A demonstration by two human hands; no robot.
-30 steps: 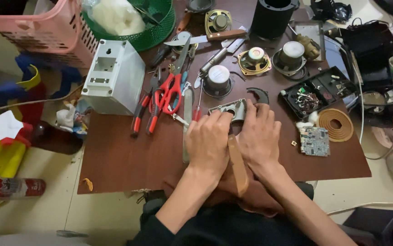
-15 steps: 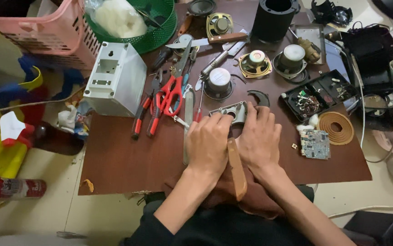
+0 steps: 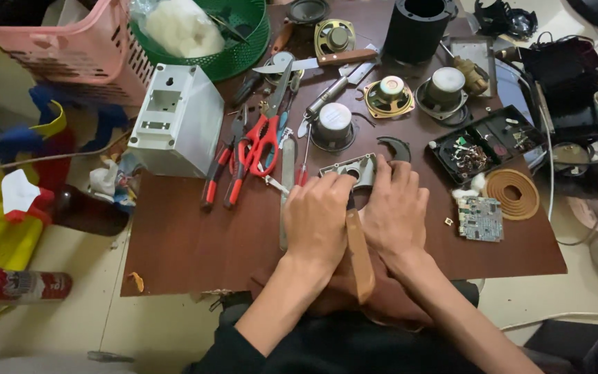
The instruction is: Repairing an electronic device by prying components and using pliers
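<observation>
Soft even indoor light, faint shadows, mild blur, slight wide-angle edge distortion

grey metal part (image 3: 355, 168) mostly hidden under both hands, pink basket (image 3: 70, 48) cut off

Left of the left hand (image 3: 321, 216): a flat metal file (image 3: 287, 187) lies just beside it; past that, bare brown board (image 3: 188, 242).
Ahead of both hands: crowded with the grey metal part (image 3: 354, 168), red-handled scissors (image 3: 261, 142), a speaker magnet (image 3: 333, 125).
Right of the right hand (image 3: 394, 211): a short bare strip, then a small green circuit board (image 3: 480, 218) and a copper coil (image 3: 512, 194).
Between the hands: a wooden handle (image 3: 359, 255) fills the gap.
Far left: the white box (image 3: 177, 121) walls off the corner.
</observation>
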